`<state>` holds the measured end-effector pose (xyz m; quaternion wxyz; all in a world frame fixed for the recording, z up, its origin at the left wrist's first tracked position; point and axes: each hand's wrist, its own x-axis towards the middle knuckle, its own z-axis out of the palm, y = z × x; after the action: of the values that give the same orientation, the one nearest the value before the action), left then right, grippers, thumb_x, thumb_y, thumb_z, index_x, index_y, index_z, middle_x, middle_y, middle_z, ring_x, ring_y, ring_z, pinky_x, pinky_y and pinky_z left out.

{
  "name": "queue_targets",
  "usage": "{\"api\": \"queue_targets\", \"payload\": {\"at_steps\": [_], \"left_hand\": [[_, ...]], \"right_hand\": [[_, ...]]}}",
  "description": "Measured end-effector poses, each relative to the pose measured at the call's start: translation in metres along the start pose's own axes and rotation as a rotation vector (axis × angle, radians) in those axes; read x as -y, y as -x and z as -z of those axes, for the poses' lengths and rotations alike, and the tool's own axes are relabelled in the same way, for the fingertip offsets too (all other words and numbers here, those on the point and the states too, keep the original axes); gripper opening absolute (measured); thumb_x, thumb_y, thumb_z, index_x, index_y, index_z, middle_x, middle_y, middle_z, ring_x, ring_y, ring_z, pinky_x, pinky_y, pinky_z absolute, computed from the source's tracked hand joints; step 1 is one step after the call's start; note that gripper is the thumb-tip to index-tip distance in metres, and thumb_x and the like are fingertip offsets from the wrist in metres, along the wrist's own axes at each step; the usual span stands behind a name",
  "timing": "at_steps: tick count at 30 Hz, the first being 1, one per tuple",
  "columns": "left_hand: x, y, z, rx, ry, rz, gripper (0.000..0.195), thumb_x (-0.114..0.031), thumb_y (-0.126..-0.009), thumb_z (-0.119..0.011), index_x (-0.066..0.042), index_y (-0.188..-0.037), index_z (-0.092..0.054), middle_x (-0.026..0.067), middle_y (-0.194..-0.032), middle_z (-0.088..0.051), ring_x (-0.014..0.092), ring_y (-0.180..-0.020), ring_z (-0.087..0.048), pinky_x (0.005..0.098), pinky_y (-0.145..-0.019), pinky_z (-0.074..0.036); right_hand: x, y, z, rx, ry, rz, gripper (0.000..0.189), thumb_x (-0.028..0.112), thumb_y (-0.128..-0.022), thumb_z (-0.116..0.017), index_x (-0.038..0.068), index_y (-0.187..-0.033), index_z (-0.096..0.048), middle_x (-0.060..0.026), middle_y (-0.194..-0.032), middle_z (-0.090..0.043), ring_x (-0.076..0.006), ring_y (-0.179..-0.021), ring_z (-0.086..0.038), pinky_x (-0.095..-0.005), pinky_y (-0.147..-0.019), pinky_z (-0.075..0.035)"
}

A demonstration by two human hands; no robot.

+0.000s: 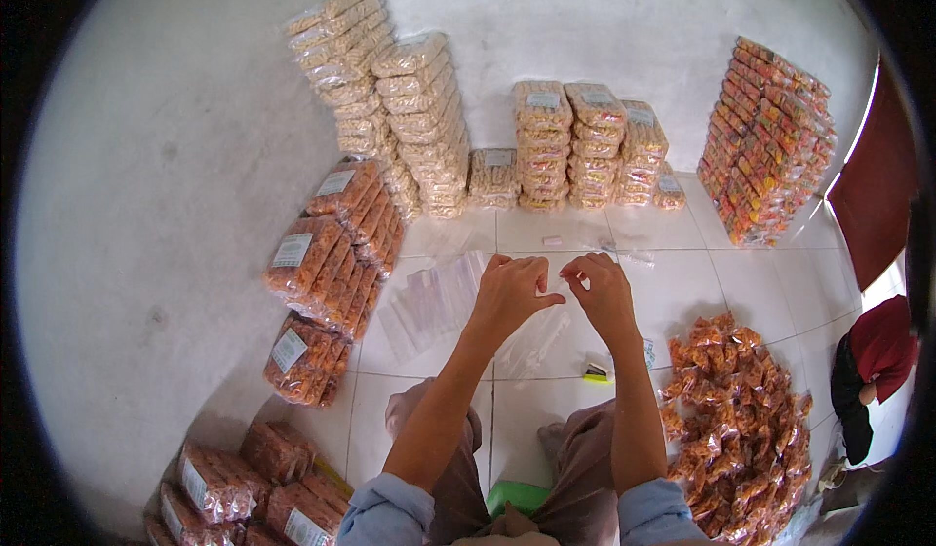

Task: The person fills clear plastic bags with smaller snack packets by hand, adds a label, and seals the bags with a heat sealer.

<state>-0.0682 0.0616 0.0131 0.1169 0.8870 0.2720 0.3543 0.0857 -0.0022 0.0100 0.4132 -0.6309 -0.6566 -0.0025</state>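
Observation:
My left hand [512,287] is raised over the tiled floor, its fingers curled and its thumb held apart, with nothing plain between them. Close beside it my right hand [601,294] has thumb and forefinger bent toward each other; whether they pinch thin clear film cannot be told. Below the hands shows a clear plastic bag [535,341], hard to make out against the white tiles. A fan of flat clear plastic bags [431,301] lies left of my left hand. Near my right forearm is a small yellow-green and black stapler [598,373], with printed labels [648,354] partly behind the arm.
Packs of orange-brown snacks [329,253] and pale snacks [420,122] stand stacked on the left. More packs [545,144] line the far wall, with a tall colourful stack [771,144] farther right. Small filled bags [735,429] are heaped at right, near another person [877,356].

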Motion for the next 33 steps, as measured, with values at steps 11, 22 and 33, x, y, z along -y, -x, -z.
{"api": "queue_targets", "payload": {"at_steps": [11, 22, 33], "left_hand": [[0.003, 0.002, -0.002, -0.05, -0.012, -0.027, 0.019, -0.018, -0.07, -0.067, -0.01, -0.07, -0.051, 0.0029, -0.063, -0.054, 0.021, -0.062, -0.056, 0.0347, -0.068, -0.041], [0.027, -0.002, 0.003, -0.314, 0.015, 0.247, 0.013, 0.0, -0.073, -0.059, -0.008, -0.078, -0.052, 0.0061, -0.076, -0.052, 0.024, -0.071, -0.057, 0.0361, -0.06, -0.046], [-0.01, 0.014, -0.022, 0.043, 0.102, 0.031, 0.017, -0.01, -0.077, -0.064, -0.007, -0.084, -0.049, 0.0078, -0.082, -0.055, 0.027, -0.07, -0.059, 0.0363, -0.061, -0.048]], "right_hand": [[0.004, 0.001, 0.0, 0.032, -0.049, -0.031, 0.014, 0.015, -0.071, -0.068, 0.007, -0.071, -0.057, -0.0037, -0.07, -0.057, -0.022, -0.074, -0.055, -0.0364, -0.072, -0.041], [-0.04, 0.007, 0.015, -0.297, 0.117, -0.178, 0.007, 0.001, -0.071, -0.06, 0.006, -0.074, -0.057, -0.0084, -0.077, -0.053, -0.0262, -0.076, -0.054, -0.0373, -0.069, -0.044], [0.015, 0.036, 0.017, -0.268, 0.269, 0.321, 0.02, 0.018, -0.074, -0.067, 0.01, -0.091, -0.061, -0.0066, -0.096, -0.058, -0.026, -0.097, -0.051, -0.0393, -0.091, -0.036]]}}
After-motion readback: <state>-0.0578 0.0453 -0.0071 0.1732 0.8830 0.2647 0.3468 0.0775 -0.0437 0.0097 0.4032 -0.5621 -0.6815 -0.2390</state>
